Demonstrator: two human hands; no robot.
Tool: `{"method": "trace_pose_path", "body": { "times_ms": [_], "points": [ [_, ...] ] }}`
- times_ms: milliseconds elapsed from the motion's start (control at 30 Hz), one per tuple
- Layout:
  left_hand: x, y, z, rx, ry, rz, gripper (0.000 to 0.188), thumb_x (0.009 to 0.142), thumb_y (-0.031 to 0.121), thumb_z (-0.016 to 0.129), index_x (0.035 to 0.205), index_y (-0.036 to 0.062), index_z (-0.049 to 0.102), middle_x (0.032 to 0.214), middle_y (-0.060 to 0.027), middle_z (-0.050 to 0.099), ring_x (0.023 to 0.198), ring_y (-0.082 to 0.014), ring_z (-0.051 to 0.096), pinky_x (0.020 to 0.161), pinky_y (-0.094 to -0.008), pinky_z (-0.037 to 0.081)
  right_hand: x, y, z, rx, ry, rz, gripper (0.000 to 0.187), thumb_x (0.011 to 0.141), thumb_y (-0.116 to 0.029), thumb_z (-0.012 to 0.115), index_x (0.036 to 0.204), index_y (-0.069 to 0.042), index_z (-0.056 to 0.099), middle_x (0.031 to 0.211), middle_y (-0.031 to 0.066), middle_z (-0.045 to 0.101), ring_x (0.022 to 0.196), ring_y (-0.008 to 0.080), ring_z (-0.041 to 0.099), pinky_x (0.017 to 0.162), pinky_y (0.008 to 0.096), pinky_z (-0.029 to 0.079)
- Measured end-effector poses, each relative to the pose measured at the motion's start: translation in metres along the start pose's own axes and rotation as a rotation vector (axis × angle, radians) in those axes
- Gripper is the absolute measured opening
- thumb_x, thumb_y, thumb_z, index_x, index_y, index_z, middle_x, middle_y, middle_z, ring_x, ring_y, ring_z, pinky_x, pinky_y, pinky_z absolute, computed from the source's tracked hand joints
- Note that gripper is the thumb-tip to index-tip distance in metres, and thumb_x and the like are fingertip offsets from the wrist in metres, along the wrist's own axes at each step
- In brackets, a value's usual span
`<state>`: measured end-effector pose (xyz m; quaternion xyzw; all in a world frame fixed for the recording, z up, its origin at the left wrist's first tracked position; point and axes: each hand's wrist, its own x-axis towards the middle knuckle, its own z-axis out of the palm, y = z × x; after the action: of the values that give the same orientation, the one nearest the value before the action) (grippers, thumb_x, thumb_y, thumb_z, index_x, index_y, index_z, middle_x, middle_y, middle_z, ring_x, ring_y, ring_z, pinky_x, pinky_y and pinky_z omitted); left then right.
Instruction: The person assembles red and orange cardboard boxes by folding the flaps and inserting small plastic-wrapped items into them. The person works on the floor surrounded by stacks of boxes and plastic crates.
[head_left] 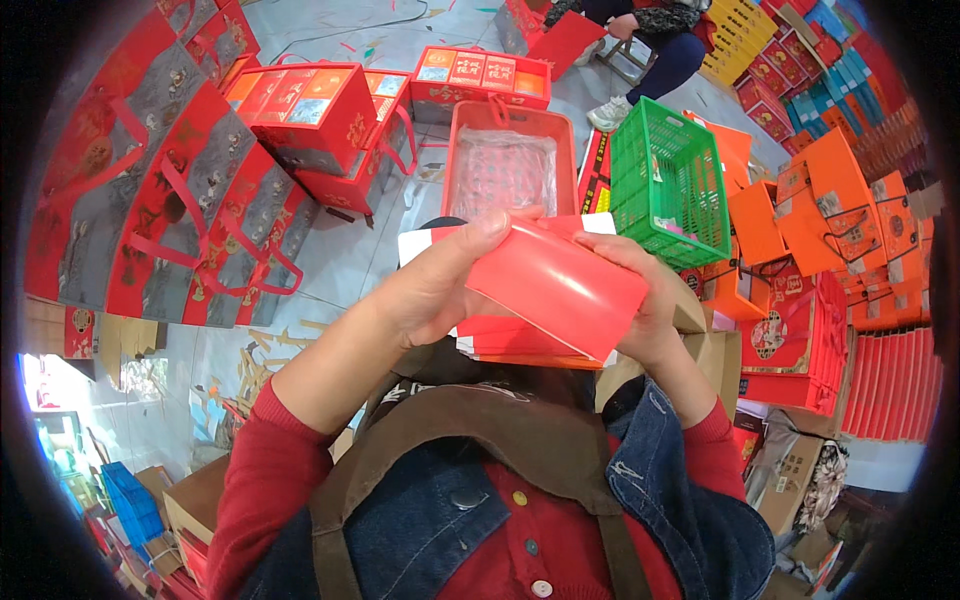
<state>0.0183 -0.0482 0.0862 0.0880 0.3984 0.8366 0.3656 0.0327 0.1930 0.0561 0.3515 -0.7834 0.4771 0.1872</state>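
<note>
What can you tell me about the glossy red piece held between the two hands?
The glossy red piece looks like coated card: plain red on its visible face, with a bright band of reflected light and a thin paler lower edge. It slants down toward the picture's right. The left hand holds its left end, the right hand its right. Other red-and-white pieces show beneath it.

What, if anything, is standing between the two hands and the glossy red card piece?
Nothing visible stands between them: the left hand and the right hand both touch the glossy red card piece, from opposite sides. Its glossy face is mostly uncovered.
</note>
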Motion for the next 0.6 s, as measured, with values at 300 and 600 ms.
{"method": "trace_pose_path", "body": {
  "times_ms": [300,600],
  "points": [
    [0.001,-0.004,-0.004,0.1,0.081,0.177,0.048,0.093,0.031,0.054,0.129,0.001,0.045,0.119,-0.0092,0.055,0.109,-0.0156,0.053,0.094,-0.0318,0.044,0.004,0.005,0.002,-0.129,0.005,-0.074,0.06,0.06,-0.012,0.08,0.111,-0.002,0.051,0.115,0.0175,0.059,0.103,0.0323,0.059,0.087,0.0385,0.047],
    [0.002,0.014,-0.003,0.227,0.071,0.065,0.065,0.077,0.029,0.072,0.129,0.0009,0.045,0.12,-0.0136,0.056,0.108,-0.0194,0.057,0.093,-0.0346,0.046,0.009,0.0,-0.006,-0.218,-0.062,-0.146,0.057,0.062,-0.011,0.077,0.112,-0.002,0.051,0.116,0.0181,0.058,0.105,0.033,0.058,0.085,0.0393,0.046]
  ]
}}
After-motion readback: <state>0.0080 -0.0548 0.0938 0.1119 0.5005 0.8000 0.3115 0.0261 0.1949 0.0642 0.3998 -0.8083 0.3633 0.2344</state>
